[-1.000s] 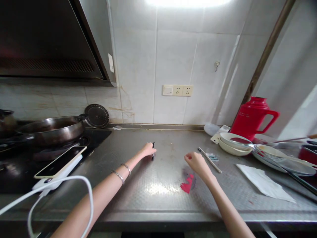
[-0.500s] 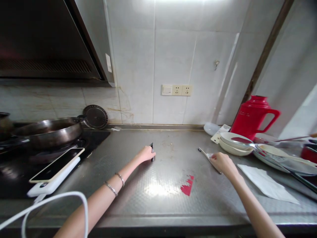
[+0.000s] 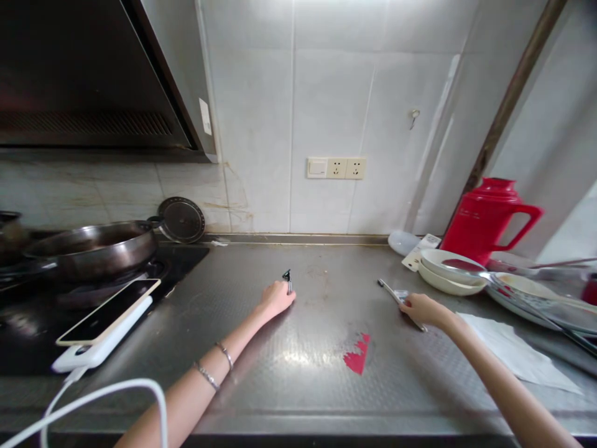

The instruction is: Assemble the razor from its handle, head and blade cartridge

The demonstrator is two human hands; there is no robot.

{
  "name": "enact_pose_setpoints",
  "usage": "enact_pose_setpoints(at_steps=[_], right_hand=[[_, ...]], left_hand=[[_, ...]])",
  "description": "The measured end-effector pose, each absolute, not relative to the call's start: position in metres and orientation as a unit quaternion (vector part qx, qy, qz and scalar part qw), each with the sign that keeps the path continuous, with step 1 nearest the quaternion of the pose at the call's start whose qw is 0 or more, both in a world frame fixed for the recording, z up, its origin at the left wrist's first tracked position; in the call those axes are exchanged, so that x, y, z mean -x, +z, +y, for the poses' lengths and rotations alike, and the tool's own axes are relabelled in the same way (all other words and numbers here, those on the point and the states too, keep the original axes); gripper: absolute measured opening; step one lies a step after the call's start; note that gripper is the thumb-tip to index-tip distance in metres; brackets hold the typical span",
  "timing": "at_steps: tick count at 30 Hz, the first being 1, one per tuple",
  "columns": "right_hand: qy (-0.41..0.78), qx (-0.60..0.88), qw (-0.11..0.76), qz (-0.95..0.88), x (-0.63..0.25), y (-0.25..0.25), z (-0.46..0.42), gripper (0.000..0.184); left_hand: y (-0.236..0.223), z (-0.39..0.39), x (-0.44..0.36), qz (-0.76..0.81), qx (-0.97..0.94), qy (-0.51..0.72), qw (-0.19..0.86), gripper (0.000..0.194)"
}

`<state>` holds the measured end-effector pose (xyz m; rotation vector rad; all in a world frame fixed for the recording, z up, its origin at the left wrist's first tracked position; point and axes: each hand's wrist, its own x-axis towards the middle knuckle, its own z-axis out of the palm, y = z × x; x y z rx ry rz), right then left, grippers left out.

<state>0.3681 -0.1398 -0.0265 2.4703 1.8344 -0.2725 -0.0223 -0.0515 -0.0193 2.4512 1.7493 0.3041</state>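
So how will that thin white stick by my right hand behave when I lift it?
The thin white stick, straight along its length, should feel stiff. It's slim, so probably light. On the shiny metal counter, it may slide if nudged.

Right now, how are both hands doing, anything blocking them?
Left hand gripping small black-and-silver tool. Right hand touching slim white dark-tipped stick. Ragged flat red patch closer in, blocking neither.

The small black-and-silver stick with a wide dark top (image 3: 290,285) pokes out of the left hand (image 3: 276,298), top end away from the person. The long, thin white toothbrush with a dark head (image 3: 392,292) slants, head far and left, its middle pinched by the right hand (image 3: 423,310).
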Motion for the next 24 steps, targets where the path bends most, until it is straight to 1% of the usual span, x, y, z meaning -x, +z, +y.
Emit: enact_pose_setpoints(at_steps=[4, 7, 12, 15, 20, 24], right_hand=[[-0.091, -0.799, 0.016, 0.594, -0.362, -0.025, -0.145, 0.032], [-0.062, -0.823, 0.002, 0.565, -0.337, -0.019, -0.151, 0.034], [-0.005, -0.808, -0.028, 0.588, -0.263, -0.009, -0.147, 0.040], [0.013, -0.786, -0.047, 0.616, -0.213, -0.004, -0.136, 0.039], [0.002, -0.746, -0.063, 0.664, -0.144, -0.003, -0.115, 0.038], [-0.022, -0.735, -0.065, 0.674, -0.112, -0.004, -0.102, 0.039]], left_hand=[[-0.021, -0.052, 0.023, 0.574, -0.810, 0.105, 0.063, 0.027], [-0.022, -0.052, 0.023, 0.576, -0.808, 0.110, 0.061, 0.026], [-0.023, -0.052, 0.024, 0.575, -0.807, 0.117, 0.062, 0.025], [-0.023, -0.052, 0.024, 0.574, -0.808, 0.116, 0.061, 0.025], [-0.023, -0.054, 0.023, 0.579, -0.805, 0.114, 0.060, 0.026], [-0.024, -0.055, 0.023, 0.583, -0.802, 0.118, 0.057, 0.026]])
